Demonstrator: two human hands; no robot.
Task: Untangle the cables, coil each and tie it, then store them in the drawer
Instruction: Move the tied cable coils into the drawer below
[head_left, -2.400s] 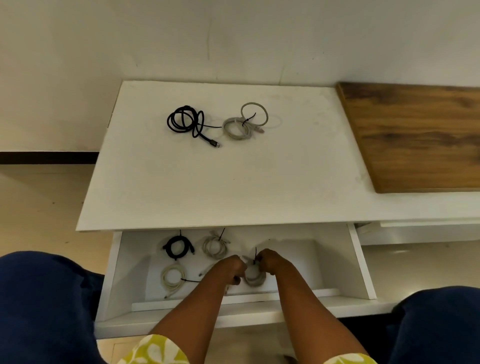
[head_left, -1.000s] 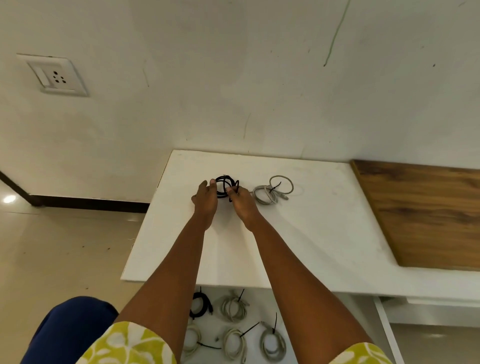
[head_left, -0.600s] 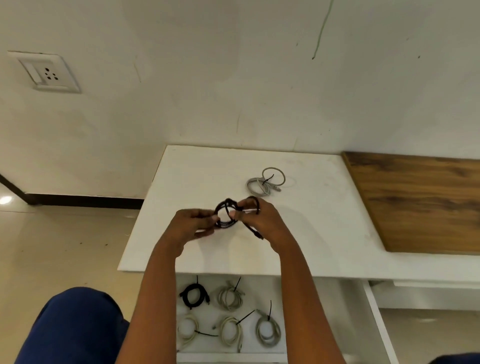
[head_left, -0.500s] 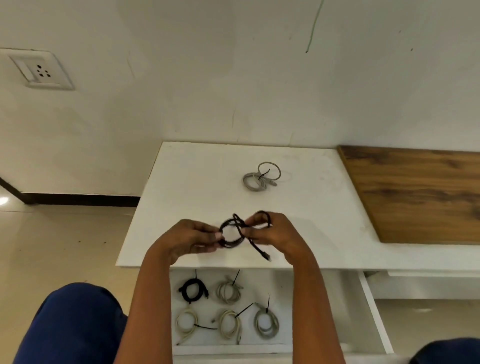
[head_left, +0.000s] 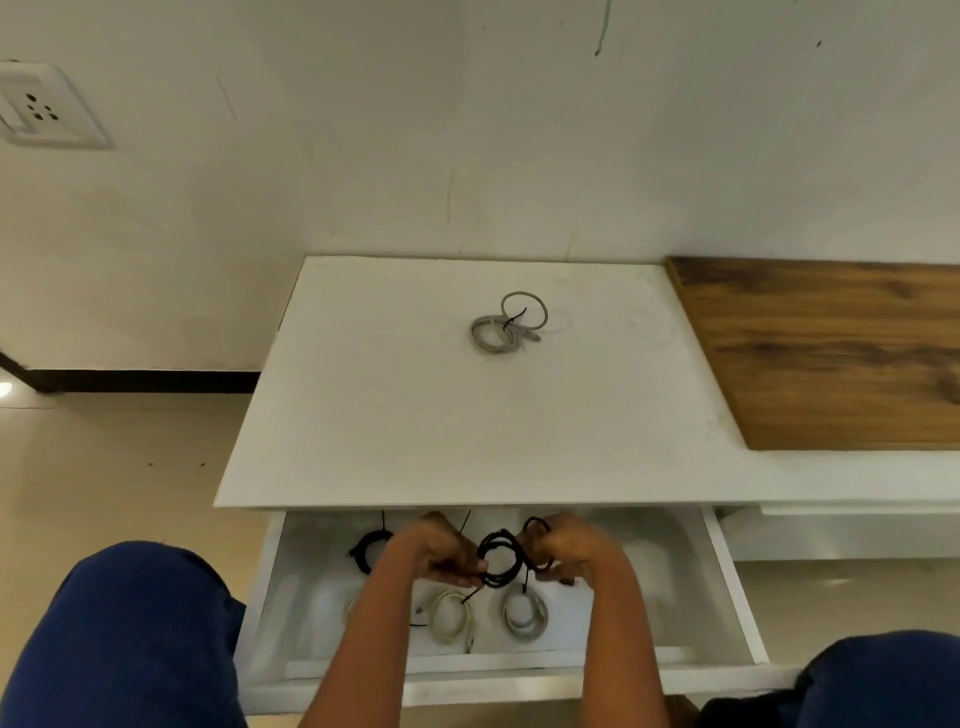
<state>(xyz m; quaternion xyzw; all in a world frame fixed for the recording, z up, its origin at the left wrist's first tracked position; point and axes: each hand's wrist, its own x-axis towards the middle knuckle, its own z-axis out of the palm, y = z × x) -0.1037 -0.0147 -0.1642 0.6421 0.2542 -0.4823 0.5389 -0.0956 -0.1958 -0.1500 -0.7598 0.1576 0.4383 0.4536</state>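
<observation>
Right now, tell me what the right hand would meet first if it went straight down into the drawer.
Probably the grey coil lying on the drawer floor, directly beneath the right hand and the black coil it holds; depth is unclear.

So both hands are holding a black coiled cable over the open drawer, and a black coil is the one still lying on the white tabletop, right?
Not quite. The head view shows both the left hand and right hand gripping the black coiled cable over the open drawer, but the coil still lying on the white tabletop is a grey coil, not black.
</observation>
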